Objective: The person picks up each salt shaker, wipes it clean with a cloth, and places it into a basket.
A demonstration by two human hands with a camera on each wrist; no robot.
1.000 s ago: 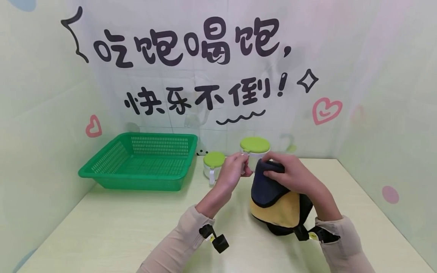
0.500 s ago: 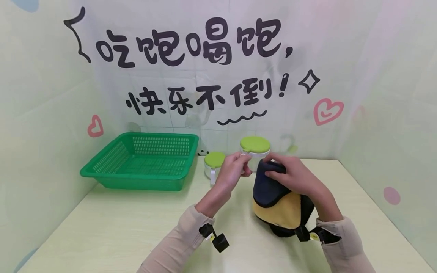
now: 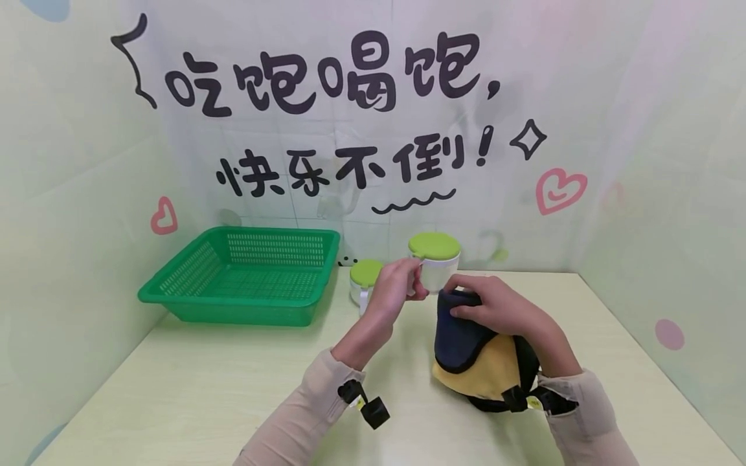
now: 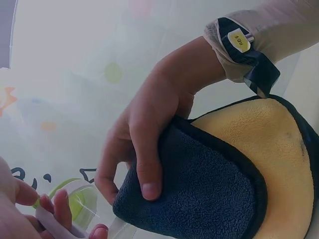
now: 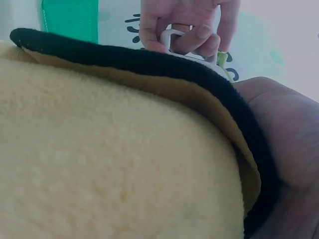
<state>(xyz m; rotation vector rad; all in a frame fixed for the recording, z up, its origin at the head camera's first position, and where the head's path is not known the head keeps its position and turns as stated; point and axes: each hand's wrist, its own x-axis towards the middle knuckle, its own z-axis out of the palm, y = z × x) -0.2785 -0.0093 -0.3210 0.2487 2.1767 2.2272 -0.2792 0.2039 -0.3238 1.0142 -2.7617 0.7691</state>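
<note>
My left hand (image 3: 395, 289) grips the white handle (image 5: 195, 59) of the larger green-lidded jar (image 3: 434, 246); its fingers curl through the handle in the right wrist view. My right hand (image 3: 500, 305) pinches the top of a folded microfibre cloth (image 3: 463, 336), thumb on the near face. One side of the cloth is navy, the other yellow (image 4: 256, 132), with black edging. It hangs just in front of the jar's right side, its lower part close to the table. Whether cloth and jar touch, I cannot tell.
A smaller green-lidded jar (image 3: 366, 274) stands behind and left of my left hand, partly hidden by it. At the back left is a green plastic basket (image 3: 239, 312) with slotted sides. Printed sheets (image 3: 326, 220) enclose the pale table (image 3: 233, 382).
My right hand and the cloth have moved down slightly and towards me, uncovering more of the larger jar's body. The left hand keeps its hold on the handle, nearly still.
</note>
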